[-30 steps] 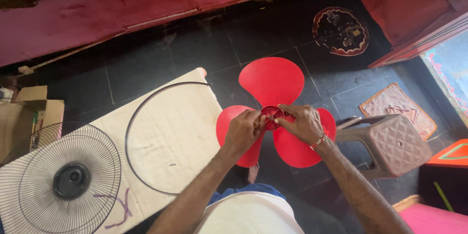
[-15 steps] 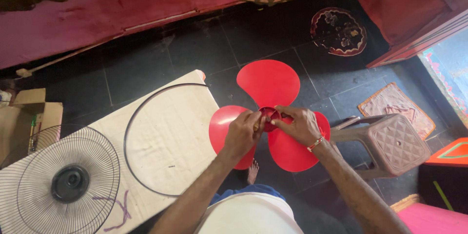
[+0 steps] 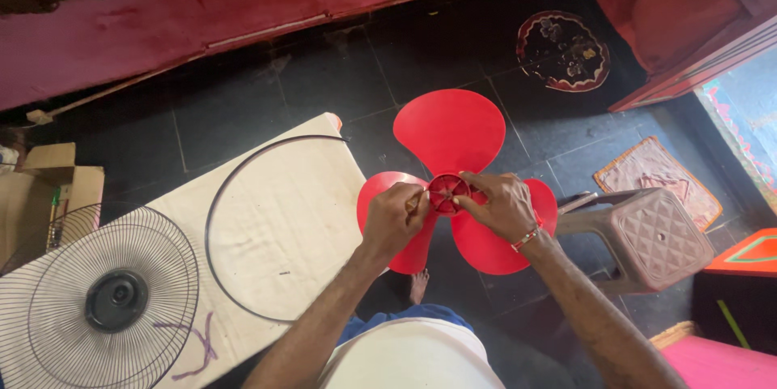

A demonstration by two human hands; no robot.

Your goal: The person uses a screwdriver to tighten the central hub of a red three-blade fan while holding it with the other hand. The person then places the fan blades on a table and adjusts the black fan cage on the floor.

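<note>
Both hands close on the red fan blade (image 3: 453, 154) at its hub: left hand (image 3: 394, 217) pinching the near edge, right hand (image 3: 502, 207) gripping opposite. Best kept level and steady. Leftward lie a wire ring (image 3: 218, 203) and fan guard (image 3: 97, 308); a stool (image 3: 647, 235) stands right.

A dark tiled floor (image 3: 267, 106) is seen, bordered by a pink wall (image 3: 121, 29). A brown plastic stool (image 3: 647, 235) and a small patterned mat (image 3: 655, 174) are placed at the right.
</note>
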